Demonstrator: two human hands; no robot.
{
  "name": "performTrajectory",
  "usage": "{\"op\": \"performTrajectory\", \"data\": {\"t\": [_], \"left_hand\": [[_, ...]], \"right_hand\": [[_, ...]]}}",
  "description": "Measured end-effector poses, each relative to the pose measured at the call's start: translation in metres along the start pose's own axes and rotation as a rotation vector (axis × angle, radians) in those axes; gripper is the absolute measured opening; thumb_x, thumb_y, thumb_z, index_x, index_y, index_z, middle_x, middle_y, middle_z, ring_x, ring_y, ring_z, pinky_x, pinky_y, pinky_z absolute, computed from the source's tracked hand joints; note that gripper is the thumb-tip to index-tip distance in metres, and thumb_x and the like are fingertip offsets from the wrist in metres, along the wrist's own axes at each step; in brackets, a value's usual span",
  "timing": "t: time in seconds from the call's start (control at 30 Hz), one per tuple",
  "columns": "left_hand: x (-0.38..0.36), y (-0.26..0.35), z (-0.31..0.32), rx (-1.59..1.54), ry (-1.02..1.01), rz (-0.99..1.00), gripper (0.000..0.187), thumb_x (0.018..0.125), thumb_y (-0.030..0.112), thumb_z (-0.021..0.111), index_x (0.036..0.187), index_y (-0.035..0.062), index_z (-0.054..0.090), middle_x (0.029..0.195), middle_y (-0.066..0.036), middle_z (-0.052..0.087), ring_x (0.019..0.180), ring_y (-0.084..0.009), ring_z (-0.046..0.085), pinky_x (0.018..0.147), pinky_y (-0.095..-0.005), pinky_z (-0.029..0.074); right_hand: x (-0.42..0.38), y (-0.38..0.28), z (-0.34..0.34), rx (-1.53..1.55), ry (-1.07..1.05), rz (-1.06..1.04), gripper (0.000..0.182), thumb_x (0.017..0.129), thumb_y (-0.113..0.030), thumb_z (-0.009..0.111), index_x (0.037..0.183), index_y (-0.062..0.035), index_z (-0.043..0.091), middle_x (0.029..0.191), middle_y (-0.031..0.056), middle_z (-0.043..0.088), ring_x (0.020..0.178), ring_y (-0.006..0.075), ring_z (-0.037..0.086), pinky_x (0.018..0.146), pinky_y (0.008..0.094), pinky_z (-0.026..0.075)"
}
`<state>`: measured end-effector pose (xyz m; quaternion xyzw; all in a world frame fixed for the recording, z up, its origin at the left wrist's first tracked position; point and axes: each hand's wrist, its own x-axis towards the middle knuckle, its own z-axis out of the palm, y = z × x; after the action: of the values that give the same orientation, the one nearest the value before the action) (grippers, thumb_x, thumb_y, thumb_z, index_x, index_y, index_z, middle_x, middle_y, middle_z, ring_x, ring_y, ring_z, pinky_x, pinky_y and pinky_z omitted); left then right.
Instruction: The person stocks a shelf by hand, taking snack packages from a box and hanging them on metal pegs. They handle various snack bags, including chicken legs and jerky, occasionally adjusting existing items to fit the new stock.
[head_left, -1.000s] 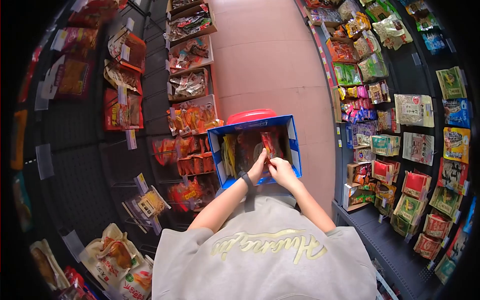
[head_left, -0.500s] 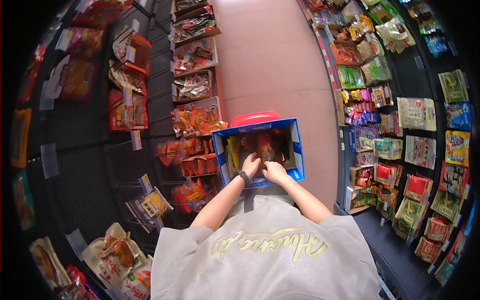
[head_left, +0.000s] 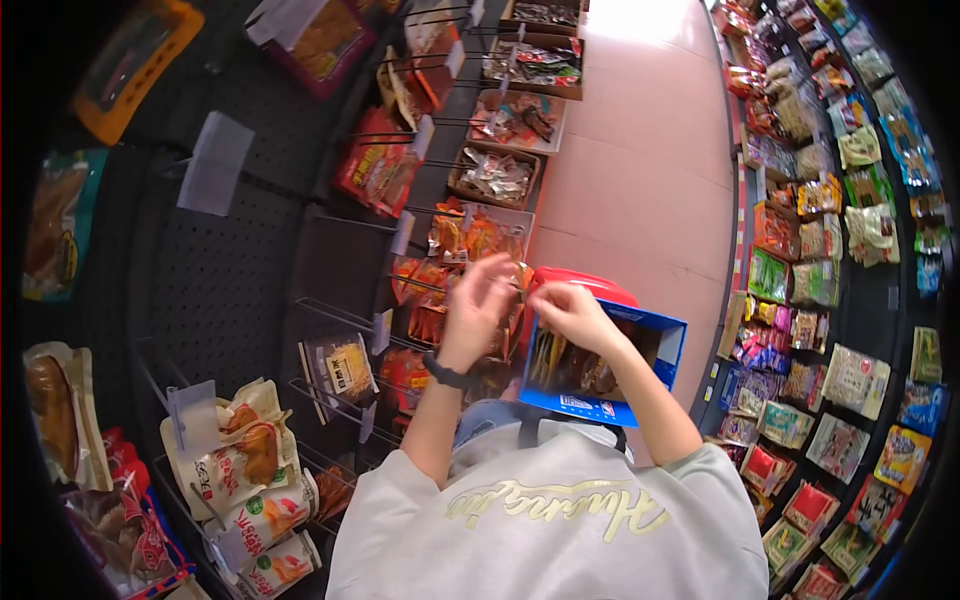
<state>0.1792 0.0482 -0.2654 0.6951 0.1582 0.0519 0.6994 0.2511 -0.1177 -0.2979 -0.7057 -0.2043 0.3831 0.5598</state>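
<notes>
Blue box [head_left: 580,403], centre, packets [head_left: 545,353] inside: likely stiff card; best held by opposite walls. Left hand [head_left: 474,318], right hand [head_left: 578,314]: apart, near its left edge, grip unclear.

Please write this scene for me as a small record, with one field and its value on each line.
place: aisle between shelves of packaged food
left hand: raised before the left-side packets, blurred; grasp unclear
right hand: fingers curled, above the near-left part of the box; grasp unclear
wristband: dark, on left wrist
box: blue, open-topped, packets inside
red object: just beyond the box, partly hidden
floor: pinkish tiles
</notes>
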Motion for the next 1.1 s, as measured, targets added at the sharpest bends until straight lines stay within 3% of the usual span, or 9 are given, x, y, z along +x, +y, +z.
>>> {"op": "performTrajectory", "data": {"t": [0.17, 0.27, 0.37, 0.47, 0.53, 0.57, 0.77, 0.87, 1.1], "left_hand": [[0.041, 0.03, -0.086, 0.439, 0.372, 0.228, 0.027, 0.092, 0.011, 0.047, 0.117, 0.0008, 0.052, 0.109, -0.009, 0.059, 0.095, -0.014, 0.057, 0.078, -0.0254, 0.047], [0.083, 0.009, -0.141, 0.937, 0.529, 0.333, 0.036, 0.085, 0.009, 0.054, 0.119, -0.0002, 0.05, 0.114, -0.019, 0.055, 0.106, -0.0309, 0.053, 0.092, -0.0365, 0.041], [0.129, -0.013, -0.18, 0.896, 0.668, 0.22, 0.049, 0.081, 0.013, 0.058, 0.126, 0.0017, 0.041, 0.122, -0.02, 0.049, 0.114, -0.0358, 0.046, 0.097, -0.0417, 0.038], [0.162, -0.011, -0.203, 0.971, 0.648, -0.022, 0.045, 0.08, 0.014, 0.06, 0.12, 0.0015, 0.047, 0.117, -0.022, 0.053, 0.109, -0.0371, 0.051, 0.09, -0.041, 0.043], [0.173, -0.016, -0.21, 0.949, 0.646, 0.007, 0.031, 0.081, 0.02, 0.06, 0.107, 0.0038, 0.056, 0.104, -0.023, 0.06, 0.096, -0.0395, 0.057, 0.079, -0.0434, 0.047], [0.178, -0.019, -0.213, 0.935, 0.608, -0.037, 0.028, 0.081, 0.021, 0.059, 0.103, 0.0047, 0.058, 0.099, -0.023, 0.061, 0.093, -0.0399, 0.058, 0.076, -0.0441, 0.048], [0.189, -0.025, -0.207, 0.595, 0.529, -0.046, 0.021, 0.078, 0.023, 0.061, 0.094, 0.0082, 0.063, 0.088, -0.02, 0.064, 0.087, -0.039, 0.06, 0.072, -0.0454, 0.049], [0.184, -0.007, -0.2, 0.923, 0.436, -0.15, 0.018, 0.076, 0.021, 0.062, 0.086, 0.0054, 0.065, 0.084, -0.02, 0.064, 0.085, -0.0378, 0.061, 0.07, -0.0439, 0.05], [0.168, -0.002, -0.173, 1.039, 0.238, 0.086, 0.016, 0.077, 0.015, 0.057, 0.079, 0.0023, 0.066, 0.079, -0.02, 0.064, 0.079, -0.0369, 0.063, 0.068, -0.044, 0.05]], "right_hand": [[0.109, -0.059, 0.037, -0.044, 0.064, -0.266, 0.019, 0.088, -0.014, 0.055, 0.097, 0.0022, 0.059, 0.078, 0.0092, 0.063, 0.071, 0.0139, 0.061, 0.066, 0.0285, 0.048], [0.17, -0.09, 0.075, -0.113, 0.103, -0.471, 0.018, 0.083, -0.013, 0.055, 0.094, 0.0001, 0.06, 0.08, 0.0181, 0.065, 0.074, 0.0293, 0.064, 0.065, 0.0353, 0.049], [0.222, -0.114, 0.112, -0.275, 0.17, -0.421, 0.021, 0.081, -0.017, 0.056, 0.092, 0.0014, 0.06, 0.083, 0.0208, 0.064, 0.081, 0.0344, 0.063, 0.072, 0.0399, 0.049], [0.292, -0.094, 0.142, -0.41, 0.267, -0.268, 0.029, 0.08, -0.026, 0.058, 0.094, -0.0005, 0.062, 0.082, 0.0196, 0.065, 0.082, 0.0321, 0.064, 0.074, 0.0393, 0.049], [0.316, -0.1, 0.15, -0.403, 0.269, -0.064, 0.035, 0.077, -0.033, 0.058, 0.092, -0.0011, 0.063, 0.084, 0.0208, 0.065, 0.083, 0.034, 0.063, 0.075, 0.0415, 0.048], [0.323, -0.098, 0.148, -0.3, 0.21, 0.003, 0.05, 0.077, -0.039, 0.056, 0.082, 0.0111, 0.062, 0.084, 0.03, 0.062, 0.087, 0.0381, 0.063, 0.081, 0.0411, 0.048], [0.342, -0.098, 0.156, -0.211, 0.309, 0.143, 0.05, 0.078, -0.036, 0.052, 0.087, 0.0118, 0.062, 0.093, 0.0293, 0.062, 0.092, 0.0394, 0.061, 0.084, 0.0418, 0.047], [0.332, -0.105, 0.154, -0.21, 0.383, 0.158, 0.047, 0.078, -0.032, 0.048, 0.09, 0.0113, 0.062, 0.102, 0.0299, 0.059, 0.096, 0.0411, 0.059, 0.087, 0.0428, 0.045], [0.3, -0.106, 0.14, 0.094, 0.426, 0.237, 0.053, 0.084, -0.029, 0.04, 0.115, 0.0129, 0.047, 0.118, 0.0356, 0.048, 0.111, 0.0425, 0.05, 0.097, 0.0425, 0.038]]}}
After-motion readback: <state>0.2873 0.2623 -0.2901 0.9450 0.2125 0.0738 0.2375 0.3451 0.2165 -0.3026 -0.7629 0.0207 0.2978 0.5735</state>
